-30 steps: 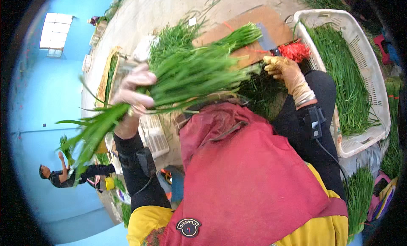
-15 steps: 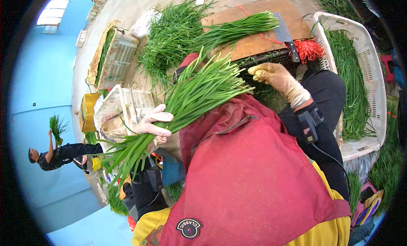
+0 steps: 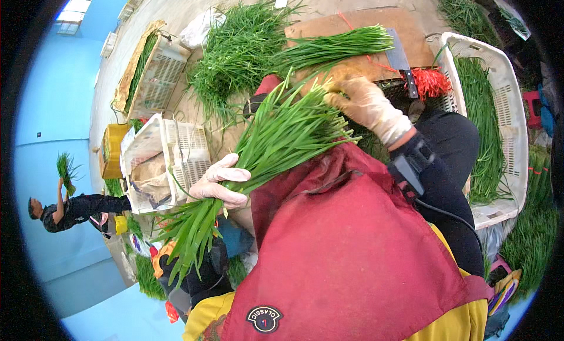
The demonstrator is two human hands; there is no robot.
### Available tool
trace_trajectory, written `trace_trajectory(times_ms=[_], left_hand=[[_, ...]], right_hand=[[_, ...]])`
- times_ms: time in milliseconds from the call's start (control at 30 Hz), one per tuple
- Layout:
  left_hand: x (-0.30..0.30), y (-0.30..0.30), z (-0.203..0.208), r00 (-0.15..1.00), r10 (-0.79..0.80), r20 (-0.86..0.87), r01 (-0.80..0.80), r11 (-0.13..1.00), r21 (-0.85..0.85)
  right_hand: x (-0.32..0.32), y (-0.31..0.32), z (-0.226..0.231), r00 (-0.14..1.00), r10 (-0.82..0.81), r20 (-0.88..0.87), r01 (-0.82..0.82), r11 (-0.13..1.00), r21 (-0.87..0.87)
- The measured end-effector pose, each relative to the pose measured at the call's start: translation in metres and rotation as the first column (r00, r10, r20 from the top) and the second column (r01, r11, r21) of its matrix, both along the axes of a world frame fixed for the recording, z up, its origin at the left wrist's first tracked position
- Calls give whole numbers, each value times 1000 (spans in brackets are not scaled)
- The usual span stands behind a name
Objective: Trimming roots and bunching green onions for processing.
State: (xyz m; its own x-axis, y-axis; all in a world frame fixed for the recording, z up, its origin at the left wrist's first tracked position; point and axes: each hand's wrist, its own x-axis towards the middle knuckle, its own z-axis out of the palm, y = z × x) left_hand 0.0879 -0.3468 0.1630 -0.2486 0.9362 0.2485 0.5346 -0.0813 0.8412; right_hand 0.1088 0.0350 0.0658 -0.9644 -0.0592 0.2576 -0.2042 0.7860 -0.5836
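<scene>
Above the red apron [image 3: 352, 241], the gloved left hand [image 3: 220, 185] clenches a bunch of green chives [image 3: 276, 135] mid-stalk while the gloved right hand [image 3: 361, 103] grasps its cut ends; best keep both grips firm, stalks level and aligned.

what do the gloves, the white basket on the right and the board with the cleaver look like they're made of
Gloves on the left hand and right hand: thin, cream, slightly glossy and wrinkled, probably latex or similar rubber.
White basket: moulded plastic, matt, with slotted walls.
Board: flat brown sheet, likely wood or hardboard; dull surface.
Cleaver: grey metal blade, dark handle of unclear material.
</scene>
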Motion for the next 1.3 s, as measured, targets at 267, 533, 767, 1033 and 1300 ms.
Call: trace_trajectory(times_ms=[267,533,767,1033,1300], left_hand=[[-6,0,-6,997,-59,55,56,996,64],[-4,-13,-15,995,-55,88,46,993,110],[-8,-11,-3,996,-66,57,68,997,-30],[8,3,11,995,35,96,-23,992,-121],[2,-9,4,987,-42,152,63,989,-134]], right_hand=[[-20,-27,-26,972,-53,230,41,998,55],[26,71,-85,558,-353,751,-43,891,451],[-7,51,-42,934,-126,335,184,972,-147],[-78,-39,-40,983,175,-56,-163,971,173],[-74,1,-61,934,93,344,-16,975,-221]])
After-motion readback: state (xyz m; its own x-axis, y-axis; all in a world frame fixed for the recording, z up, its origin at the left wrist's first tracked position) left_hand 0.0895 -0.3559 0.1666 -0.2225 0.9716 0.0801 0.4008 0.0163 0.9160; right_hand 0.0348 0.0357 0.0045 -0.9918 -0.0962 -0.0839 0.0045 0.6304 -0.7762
